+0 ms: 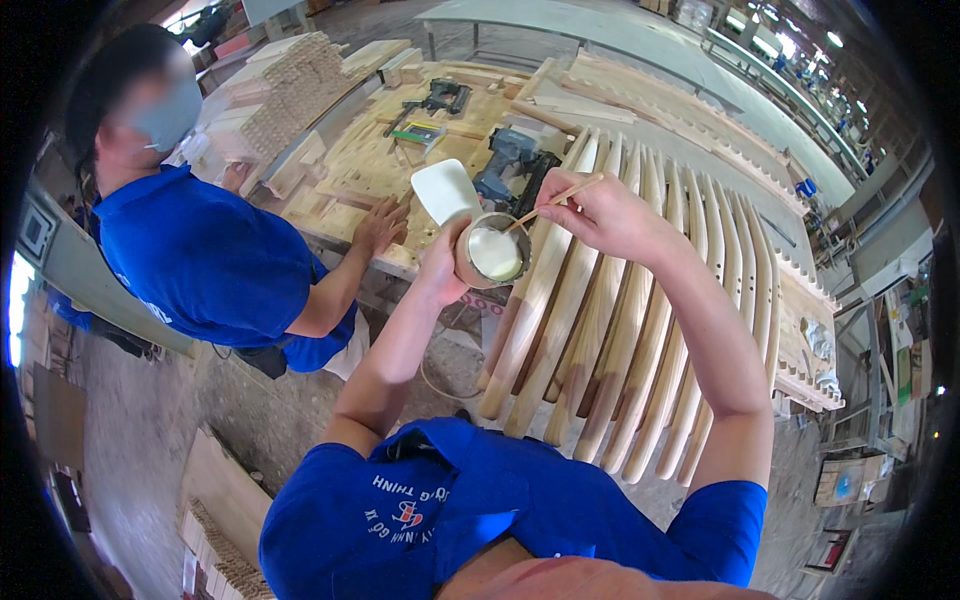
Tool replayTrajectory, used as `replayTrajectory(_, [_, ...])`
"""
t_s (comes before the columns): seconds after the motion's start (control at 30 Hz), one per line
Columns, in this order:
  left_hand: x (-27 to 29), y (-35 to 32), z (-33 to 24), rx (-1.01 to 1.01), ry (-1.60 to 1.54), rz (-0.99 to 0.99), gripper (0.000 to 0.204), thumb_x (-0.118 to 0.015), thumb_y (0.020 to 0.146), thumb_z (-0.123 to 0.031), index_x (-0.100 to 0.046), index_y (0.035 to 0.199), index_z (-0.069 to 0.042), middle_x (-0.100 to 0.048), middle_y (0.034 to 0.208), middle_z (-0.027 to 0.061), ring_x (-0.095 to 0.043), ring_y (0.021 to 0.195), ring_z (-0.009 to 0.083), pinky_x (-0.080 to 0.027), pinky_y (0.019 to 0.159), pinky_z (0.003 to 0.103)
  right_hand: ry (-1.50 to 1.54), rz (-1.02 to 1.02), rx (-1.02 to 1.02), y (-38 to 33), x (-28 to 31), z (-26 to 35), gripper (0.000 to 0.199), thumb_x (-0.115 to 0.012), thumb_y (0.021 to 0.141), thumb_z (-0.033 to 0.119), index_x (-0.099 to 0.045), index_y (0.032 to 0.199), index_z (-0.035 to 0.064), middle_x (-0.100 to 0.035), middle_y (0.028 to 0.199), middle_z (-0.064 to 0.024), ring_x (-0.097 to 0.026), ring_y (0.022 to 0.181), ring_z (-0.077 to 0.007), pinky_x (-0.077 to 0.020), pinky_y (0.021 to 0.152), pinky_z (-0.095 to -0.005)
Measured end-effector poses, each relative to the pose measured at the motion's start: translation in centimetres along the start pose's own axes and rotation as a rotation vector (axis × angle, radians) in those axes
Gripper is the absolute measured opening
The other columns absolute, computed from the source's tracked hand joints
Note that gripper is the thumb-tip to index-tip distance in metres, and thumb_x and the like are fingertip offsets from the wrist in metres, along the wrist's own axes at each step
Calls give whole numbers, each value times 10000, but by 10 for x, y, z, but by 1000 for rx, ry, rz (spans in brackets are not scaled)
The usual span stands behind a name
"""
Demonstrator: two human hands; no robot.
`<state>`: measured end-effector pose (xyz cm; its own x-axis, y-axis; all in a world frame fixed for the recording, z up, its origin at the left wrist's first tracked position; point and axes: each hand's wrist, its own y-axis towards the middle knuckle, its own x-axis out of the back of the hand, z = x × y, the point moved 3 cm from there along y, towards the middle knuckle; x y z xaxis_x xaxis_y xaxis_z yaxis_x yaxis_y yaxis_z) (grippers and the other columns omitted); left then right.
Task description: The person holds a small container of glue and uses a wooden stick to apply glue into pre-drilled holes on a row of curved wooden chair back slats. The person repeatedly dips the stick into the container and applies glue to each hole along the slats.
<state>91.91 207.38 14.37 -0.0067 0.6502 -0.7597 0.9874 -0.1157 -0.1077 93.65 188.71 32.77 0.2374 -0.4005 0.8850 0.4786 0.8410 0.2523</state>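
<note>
My left hand (440, 268) is wrapped round a tan cup (466, 264) and holds it tilted toward me. Inside it lies a thick white liquid (494, 254). With its fingers pinched, my right hand (612, 218) grips a thin wooden stick (579, 189), whose lower end reaches into the cup. Just beyond the cup is a flat white piece with rounded corners (445, 190); whether it is joined to the cup I cannot tell. Below my right forearm, several long curved wooden pieces (640, 330) lie side by side, some with small dark holes.
A blue-grey nail gun (507, 160) and a darker power tool (446, 97) lie on the plywood bench top (345, 185). At left stands a co-worker in a blue shirt (205, 255), one hand on the bench. Stacked wood strips (270, 95) rise behind. A hose (428, 370) hangs below.
</note>
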Motion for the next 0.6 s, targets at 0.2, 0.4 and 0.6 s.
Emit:
replayTrajectory(0.2, [2, 3, 3, -120, -65, 40, 478, -275, 968, -389, -469, 1258, -62, -550, 1220, 118, -571, 1073, 308, -520, 743, 592, 105, -35, -61, -10, 1, 13, 118, -591, 870, 113, -576, 846, -2, -571, 740, -132, -575, 681, -244, -453, 621, -334])
replayTrajectory(0.4, [-29, -15, -6, -246, -150, -3, 371, -380, 954, -288, -496, 1210, -45, -580, 1117, 85, -565, 1060, 217, -447, 930, 371, 147, -247, -45, -11, 1, 29, 159, -616, 870, 153, -569, 857, 2, -590, 750, -110, -601, 678, -217, -471, 639, -308])
replayTrajectory(0.6, [-40, -22, -9, -298, -138, -24, 374, -425, 941, -304, -507, 1192, -40, -584, 1090, 90, -572, 1034, 203, -447, 917, 361, 487, -365, -148, -15, -17, 14, 163, -605, 896, 161, -567, 865, 6, -614, 730, -60, -601, 689, -105, -474, 627, -256])
